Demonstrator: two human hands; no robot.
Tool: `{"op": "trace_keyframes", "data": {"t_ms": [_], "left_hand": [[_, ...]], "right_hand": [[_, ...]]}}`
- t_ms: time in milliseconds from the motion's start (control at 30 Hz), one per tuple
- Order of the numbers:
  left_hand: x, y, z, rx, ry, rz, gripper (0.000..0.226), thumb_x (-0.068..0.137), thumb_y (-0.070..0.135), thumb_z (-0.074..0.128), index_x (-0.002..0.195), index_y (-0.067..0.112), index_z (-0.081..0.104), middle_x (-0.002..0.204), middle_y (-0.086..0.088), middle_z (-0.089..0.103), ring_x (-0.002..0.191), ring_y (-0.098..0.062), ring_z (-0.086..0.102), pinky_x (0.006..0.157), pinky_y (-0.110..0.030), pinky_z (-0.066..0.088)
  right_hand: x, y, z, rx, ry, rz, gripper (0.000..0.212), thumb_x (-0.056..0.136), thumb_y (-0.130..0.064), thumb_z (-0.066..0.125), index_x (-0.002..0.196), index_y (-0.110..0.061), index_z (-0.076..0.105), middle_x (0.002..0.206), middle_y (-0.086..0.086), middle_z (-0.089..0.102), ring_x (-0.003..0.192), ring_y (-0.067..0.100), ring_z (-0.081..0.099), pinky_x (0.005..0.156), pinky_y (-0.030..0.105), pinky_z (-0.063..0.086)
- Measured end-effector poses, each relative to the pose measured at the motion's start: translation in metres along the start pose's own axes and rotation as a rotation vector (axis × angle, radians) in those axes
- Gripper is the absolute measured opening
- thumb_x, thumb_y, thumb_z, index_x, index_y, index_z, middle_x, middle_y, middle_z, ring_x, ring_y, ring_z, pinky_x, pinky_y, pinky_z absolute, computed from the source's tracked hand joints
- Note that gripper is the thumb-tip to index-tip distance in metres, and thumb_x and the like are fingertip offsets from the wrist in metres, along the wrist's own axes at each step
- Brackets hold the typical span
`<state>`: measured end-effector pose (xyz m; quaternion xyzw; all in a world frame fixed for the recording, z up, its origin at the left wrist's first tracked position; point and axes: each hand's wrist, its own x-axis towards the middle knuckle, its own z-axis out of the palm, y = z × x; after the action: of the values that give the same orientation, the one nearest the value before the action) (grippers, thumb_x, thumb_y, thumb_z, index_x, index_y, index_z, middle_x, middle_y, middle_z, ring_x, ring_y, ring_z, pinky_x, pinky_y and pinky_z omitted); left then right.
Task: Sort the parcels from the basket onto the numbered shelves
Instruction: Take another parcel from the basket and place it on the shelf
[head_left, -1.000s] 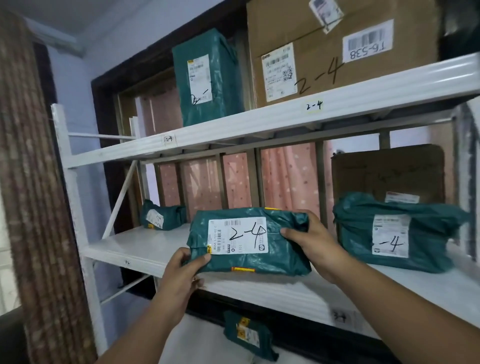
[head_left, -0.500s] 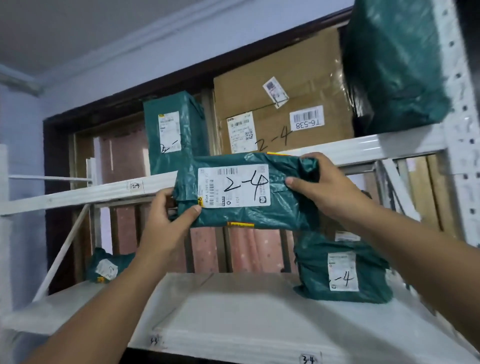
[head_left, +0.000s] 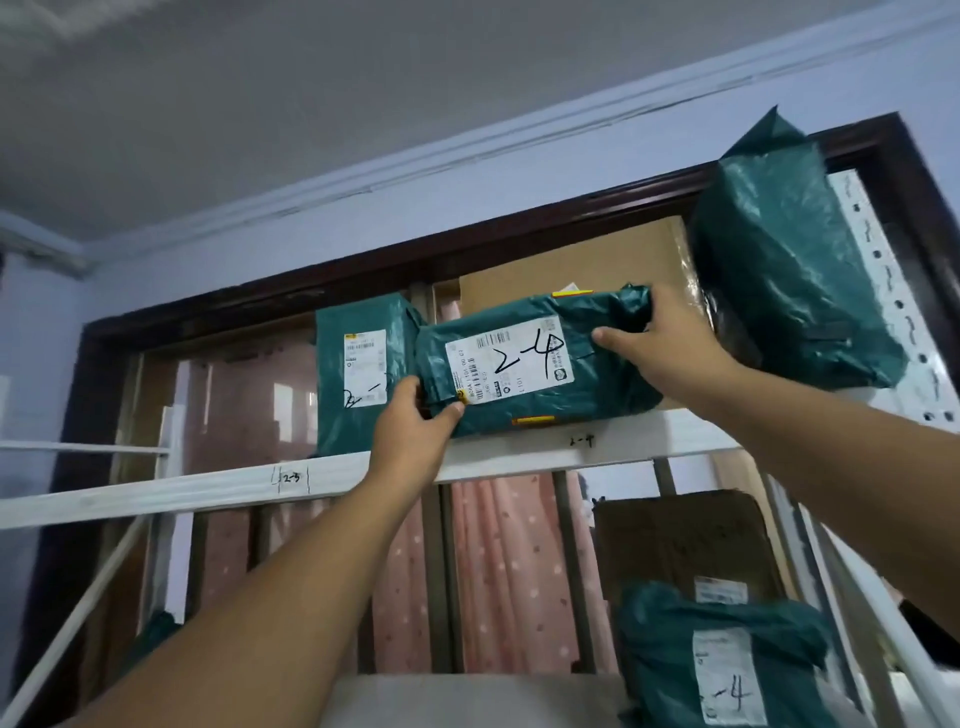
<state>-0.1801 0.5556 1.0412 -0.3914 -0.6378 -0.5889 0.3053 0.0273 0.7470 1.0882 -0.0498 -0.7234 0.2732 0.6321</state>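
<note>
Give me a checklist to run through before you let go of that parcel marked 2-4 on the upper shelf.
1. Shelf tag under the green plastic parcel marked 2-4 reads 2-4: ok.
2. Left hand grip on the lower left corner, right hand on the right end: ok.
3. Parcel fully resting on the white metal upper shelf: cannot tell.
4. Room between the upright green bag on the left and the tall green bag on the right: ok.
5. Brown cardboard box behind leaves enough depth: cannot tell.
</note>
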Motion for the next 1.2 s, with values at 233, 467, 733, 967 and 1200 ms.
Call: {"op": "trace_keyframes", "data": {"t_ms": [233,467,733,967,1200], "left_hand": [[0.036,-0.009,0.004,0.19,-0.045,-0.054,0.022,0.1,0.019,0.069,0.119,0.01,0.062,0.109,-0.003,0.065,0.093,-0.022,0.057,0.076,-0.03,0.041],[0.064,-0.041,0.023,0.331,-0.168,-0.173,0.031,0.077,0.038,0.065,0.103,0.022,0.068,0.112,-0.01,0.075,0.105,-0.037,0.068,0.1,-0.048,0.053],[0.058,-0.038,0.016,0.274,-0.168,-0.239,0.055,0.065,0.048,0.059,0.115,0.025,0.061,0.114,-0.005,0.071,0.109,-0.035,0.066,0.104,-0.05,0.05],[0.056,-0.029,0.012,0.17,-0.156,-0.229,0.05,0.09,0.035,0.068,0.135,0.021,0.052,0.121,-0.003,0.067,0.103,-0.028,0.063,0.092,-0.039,0.052],[0.072,-0.04,0.008,0.21,-0.115,-0.21,0.084,0.065,0.061,0.062,0.14,0.025,0.046,0.137,-0.005,0.062,0.125,-0.036,0.06,0.104,-0.053,0.052]], "right_hand": [[0.023,0.002,0.043,-0.129,-0.044,0.04,0.043,0.089,-0.018,0.077,0.118,-0.017,0.045,0.112,0.003,0.058,0.103,0.025,0.059,0.081,0.033,0.044],[0.021,0.028,0.07,-0.376,-0.172,0.061,0.05,0.091,-0.031,0.075,0.126,-0.01,0.047,0.117,0.011,0.065,0.097,0.029,0.061,0.076,0.037,0.047],[0.016,0.031,0.07,-0.302,-0.145,0.035,0.076,0.08,-0.039,0.084,0.138,-0.014,0.041,0.132,0.005,0.06,0.118,0.028,0.06,0.094,0.043,0.052],[0.016,0.024,0.071,-0.439,-0.107,0.035,0.108,0.078,-0.055,0.08,0.157,-0.023,0.014,0.148,0.013,0.037,0.129,0.037,0.052,0.102,0.054,0.05],[0.02,0.007,0.076,-0.615,-0.028,-0.026,0.126,0.074,-0.072,0.072,0.161,-0.027,-0.007,0.161,0.019,0.014,0.15,0.04,0.013,0.117,0.056,0.028]]}}
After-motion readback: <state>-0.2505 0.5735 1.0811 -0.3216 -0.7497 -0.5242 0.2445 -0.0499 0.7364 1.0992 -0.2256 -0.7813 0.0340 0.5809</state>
